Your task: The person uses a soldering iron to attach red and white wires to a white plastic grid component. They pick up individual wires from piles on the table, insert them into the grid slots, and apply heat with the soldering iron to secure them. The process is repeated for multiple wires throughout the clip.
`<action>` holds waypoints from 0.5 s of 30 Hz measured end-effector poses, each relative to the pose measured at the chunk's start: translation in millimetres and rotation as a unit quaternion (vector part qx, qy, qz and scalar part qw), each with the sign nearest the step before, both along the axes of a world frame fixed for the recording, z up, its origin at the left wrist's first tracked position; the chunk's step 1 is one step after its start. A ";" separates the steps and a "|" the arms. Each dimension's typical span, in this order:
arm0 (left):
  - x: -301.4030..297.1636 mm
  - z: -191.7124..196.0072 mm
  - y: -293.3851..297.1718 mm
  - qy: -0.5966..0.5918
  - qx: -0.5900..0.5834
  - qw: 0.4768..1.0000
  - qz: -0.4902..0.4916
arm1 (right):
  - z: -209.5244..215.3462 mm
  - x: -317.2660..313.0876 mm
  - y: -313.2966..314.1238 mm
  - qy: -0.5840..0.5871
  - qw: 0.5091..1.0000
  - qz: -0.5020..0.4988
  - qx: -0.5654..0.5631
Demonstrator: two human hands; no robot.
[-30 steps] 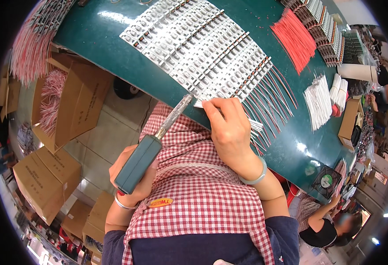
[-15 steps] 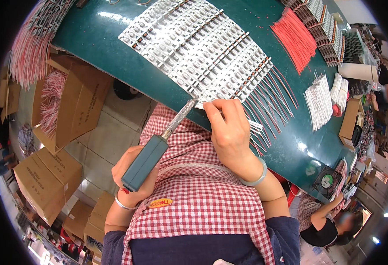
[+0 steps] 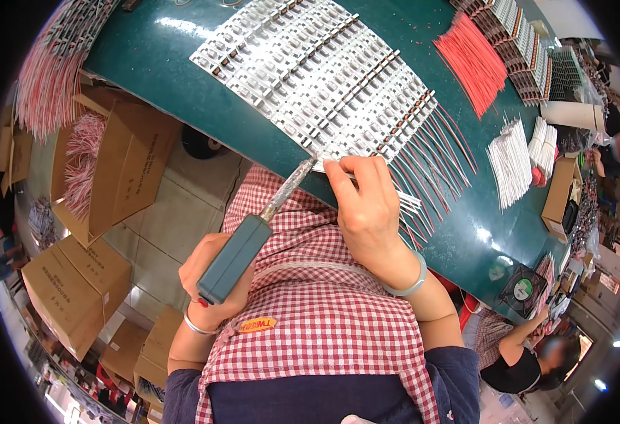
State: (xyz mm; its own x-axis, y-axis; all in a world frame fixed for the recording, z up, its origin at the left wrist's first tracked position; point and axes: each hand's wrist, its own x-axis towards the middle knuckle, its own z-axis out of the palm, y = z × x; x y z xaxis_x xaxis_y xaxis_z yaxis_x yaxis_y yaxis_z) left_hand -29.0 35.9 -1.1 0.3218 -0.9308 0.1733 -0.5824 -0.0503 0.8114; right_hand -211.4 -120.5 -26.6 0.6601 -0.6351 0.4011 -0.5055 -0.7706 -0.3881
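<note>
My left hand (image 3: pixel 215 272) wraps closed around the soldering iron (image 3: pixel 243 247) handle, keeping its metal tip angled up to the spot just beside my right fingertips. My right hand (image 3: pixel 366 205) pinches thin wires (image 3: pixel 409 205) flat against the near row of white strip modules (image 3: pixel 324 78) on the green table (image 3: pixel 169 78), presumably steadying the joint for the tip.
</note>
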 end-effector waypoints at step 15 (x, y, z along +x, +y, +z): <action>1.7 -2.4 2.0 -0.007 -0.023 1.000 -0.008 | 0.4 1.3 1.1 -0.003 1.000 -0.012 0.004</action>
State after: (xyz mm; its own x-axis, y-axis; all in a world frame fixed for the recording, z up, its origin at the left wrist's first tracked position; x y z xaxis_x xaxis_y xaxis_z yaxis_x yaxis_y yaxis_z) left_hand -27.3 37.8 -3.5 0.3046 -0.9267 0.2203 -0.5938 -0.0039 0.8046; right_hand -210.1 -119.4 -26.2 0.6426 -0.6536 0.3998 -0.5208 -0.7553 -0.3977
